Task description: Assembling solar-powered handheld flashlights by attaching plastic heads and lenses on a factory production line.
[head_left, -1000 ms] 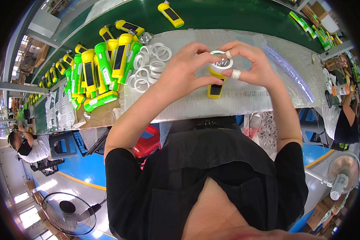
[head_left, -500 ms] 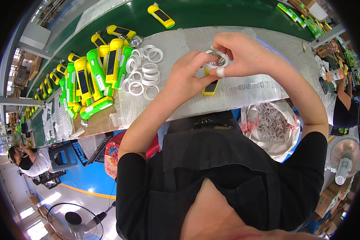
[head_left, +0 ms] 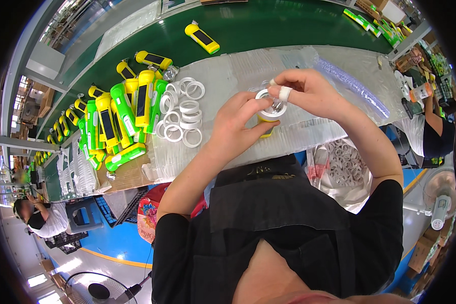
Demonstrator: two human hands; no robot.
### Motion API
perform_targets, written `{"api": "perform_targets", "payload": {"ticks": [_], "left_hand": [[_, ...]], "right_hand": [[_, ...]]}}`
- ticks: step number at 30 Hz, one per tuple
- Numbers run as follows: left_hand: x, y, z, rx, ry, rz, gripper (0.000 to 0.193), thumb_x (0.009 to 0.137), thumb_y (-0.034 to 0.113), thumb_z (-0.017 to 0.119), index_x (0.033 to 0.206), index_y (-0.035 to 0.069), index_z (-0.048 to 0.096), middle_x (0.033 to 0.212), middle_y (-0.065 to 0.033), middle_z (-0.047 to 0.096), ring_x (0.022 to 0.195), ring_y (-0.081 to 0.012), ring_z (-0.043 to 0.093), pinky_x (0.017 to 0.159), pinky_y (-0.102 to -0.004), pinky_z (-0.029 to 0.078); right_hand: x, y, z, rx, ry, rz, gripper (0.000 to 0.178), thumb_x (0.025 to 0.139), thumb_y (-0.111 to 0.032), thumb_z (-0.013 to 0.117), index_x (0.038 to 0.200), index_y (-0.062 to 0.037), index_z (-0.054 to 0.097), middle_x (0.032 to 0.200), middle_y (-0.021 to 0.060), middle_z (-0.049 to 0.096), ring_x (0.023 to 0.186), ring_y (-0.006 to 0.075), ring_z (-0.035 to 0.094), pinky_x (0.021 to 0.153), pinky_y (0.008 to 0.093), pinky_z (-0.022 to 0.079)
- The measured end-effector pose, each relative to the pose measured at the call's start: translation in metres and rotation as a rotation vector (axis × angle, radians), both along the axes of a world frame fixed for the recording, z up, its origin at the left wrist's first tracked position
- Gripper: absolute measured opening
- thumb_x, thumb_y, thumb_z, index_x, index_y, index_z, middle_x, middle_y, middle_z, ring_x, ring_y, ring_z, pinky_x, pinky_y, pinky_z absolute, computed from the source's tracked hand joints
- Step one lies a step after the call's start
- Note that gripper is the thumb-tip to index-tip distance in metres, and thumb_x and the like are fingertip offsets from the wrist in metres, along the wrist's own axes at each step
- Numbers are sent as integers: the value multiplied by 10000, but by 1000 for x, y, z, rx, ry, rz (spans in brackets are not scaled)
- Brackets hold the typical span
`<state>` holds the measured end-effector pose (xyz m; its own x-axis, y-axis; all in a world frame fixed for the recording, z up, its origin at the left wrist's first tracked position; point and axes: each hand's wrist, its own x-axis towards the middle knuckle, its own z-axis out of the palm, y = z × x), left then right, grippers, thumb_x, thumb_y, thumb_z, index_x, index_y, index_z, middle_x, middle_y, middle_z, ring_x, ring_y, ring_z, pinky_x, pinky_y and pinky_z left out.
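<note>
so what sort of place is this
Most likely a factory assembly workshop: there is a heap of matching yellow and green flashlights, many loose white rings beside it, and a sack full of similar rings.

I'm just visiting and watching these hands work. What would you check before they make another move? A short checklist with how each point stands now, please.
1. Left hand supports the yellow flashlight: ok, thumb and fingers are around its head end.
2. White ring is at the flashlight's head: ok.
3. Right hand is at the ring: ok, fingertips are by its upper rim.
4. Ring sits evenly all round: cannot tell, fingers cover part of it.
5. Loose white rings are nearby: ok, clustered left of the left hand.
6. Piled flashlights lie in neat rows: not ok, they overlap at various angles.
</note>
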<state>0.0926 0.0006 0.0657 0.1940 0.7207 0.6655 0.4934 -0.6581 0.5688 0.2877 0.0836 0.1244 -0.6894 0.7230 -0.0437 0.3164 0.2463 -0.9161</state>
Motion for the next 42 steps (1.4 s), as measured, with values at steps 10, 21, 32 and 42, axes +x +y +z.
{"api": "perform_targets", "payload": {"ticks": [10, 21, 32, 42], "left_hand": [[5, -4, -1, 11, 35, -2, 438, 667, 136, 835, 1064, 121, 650, 992, -77, 630, 847, -266, 627, 667, -359, 509], [4, -5, -4, 28, 11, -1, 438, 665, 138, 839, 1061, 128, 653, 979, -73, 633, 838, -260, 628, 661, -352, 509], [4, -7, -4, 15, 18, -24, 459, 646, 105, 856, 1053, 119, 643, 989, -106, 641, 852, -278, 641, 675, -352, 518], [6, -8, 1, 13, 47, -19, 472, 635, 81, 867, 1050, 107, 641, 1014, -123, 654, 866, -281, 654, 700, -344, 526]], "right_hand": [[4, 6, 8, -403, 39, 41, 239, 901, -247, 661, 908, -8, 668, 754, 31, 633, 643, 81, 598, 561, 233, 494], [8, 3, 7, -452, 117, 40, 259, 902, -255, 668, 937, 2, 662, 756, 39, 635, 606, 92, 592, 558, 234, 497], [8, 4, 7, -345, 84, 139, 217, 926, -221, 636, 921, -5, 658, 787, 39, 639, 657, 80, 600, 587, 230, 498], [-5, 0, 0, -252, -48, 42, 256, 926, -277, 651, 831, -39, 639, 681, -10, 577, 522, 52, 496, 467, 216, 402]]}}
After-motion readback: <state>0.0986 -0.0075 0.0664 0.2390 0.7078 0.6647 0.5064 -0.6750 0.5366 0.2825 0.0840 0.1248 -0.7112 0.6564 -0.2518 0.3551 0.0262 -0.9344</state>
